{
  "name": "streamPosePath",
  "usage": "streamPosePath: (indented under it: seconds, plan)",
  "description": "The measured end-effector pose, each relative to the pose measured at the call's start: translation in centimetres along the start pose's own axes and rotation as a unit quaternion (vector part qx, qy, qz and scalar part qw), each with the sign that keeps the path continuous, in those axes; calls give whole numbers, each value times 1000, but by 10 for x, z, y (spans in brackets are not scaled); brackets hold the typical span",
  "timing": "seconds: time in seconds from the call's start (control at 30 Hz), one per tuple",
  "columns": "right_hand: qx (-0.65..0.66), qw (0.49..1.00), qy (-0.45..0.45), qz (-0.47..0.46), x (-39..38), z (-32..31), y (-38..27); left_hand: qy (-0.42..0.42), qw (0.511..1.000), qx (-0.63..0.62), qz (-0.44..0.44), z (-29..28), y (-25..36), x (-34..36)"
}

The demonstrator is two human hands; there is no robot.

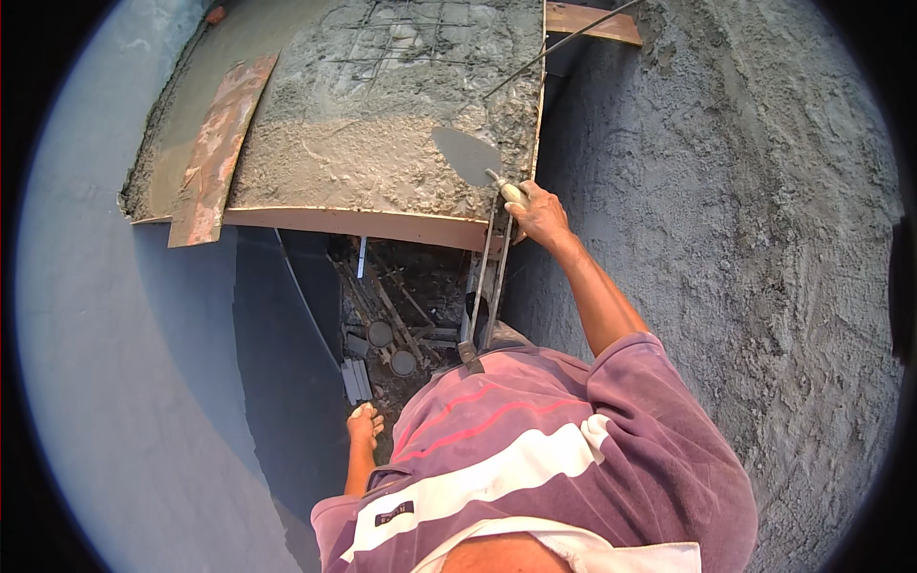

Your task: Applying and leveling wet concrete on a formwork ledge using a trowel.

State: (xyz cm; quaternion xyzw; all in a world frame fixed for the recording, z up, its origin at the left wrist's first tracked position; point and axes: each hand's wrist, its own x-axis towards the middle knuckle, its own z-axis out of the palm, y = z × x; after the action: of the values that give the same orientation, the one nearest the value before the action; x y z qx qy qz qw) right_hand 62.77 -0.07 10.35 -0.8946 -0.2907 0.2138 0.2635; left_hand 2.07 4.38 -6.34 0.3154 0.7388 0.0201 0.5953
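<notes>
My right hand (543, 216) is closed round the pale handle of a pointed trowel (465, 156). The blade points away and to the left, at the near right part of a slab of wet concrete (353, 162). Whether it touches the surface I cannot tell. Down by my left side, my left hand (365, 423) hangs with its fingers curled in, and nothing shows in it. Toward the far end of the slab, a grid of steel bars (401, 43) is partly covered by concrete.
A stained board (224, 153) lies across the slab's left part and overhangs the near formwork edge (353, 222). Beyond that edge is a drop to a lower floor with several planks and round containers (403, 363). A rough plastered wall (726, 248) rises at right, a smooth wall (86, 258) at left.
</notes>
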Motion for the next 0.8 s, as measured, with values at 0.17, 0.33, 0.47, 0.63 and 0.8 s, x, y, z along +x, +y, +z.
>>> streamPosePath:
  seconds: [0.17, 0.33, 0.47, 0.63, 0.8]
  plan:
    - [-33, 999, -17, -40, 21, 5, 8, 7, 1000, -11, 28, 3, 18, -3]
    - [-65, 988, -89, -107, 48, 11, 21, 9, 999, -11, 51, 1, 14, -6]
    - [-128, 988, 30, -80, 38, 4, 21, 17, 1000, -15, 22, -10, -2, -6]
    - [44, 984, 167, -39, -5, -26, 96, 25, 999, -18, 23, -12, -18, -4]
    - [149, 967, 207, 29, -86, -17, 129, -18, 999, 32, -29, -16, -40, 5]
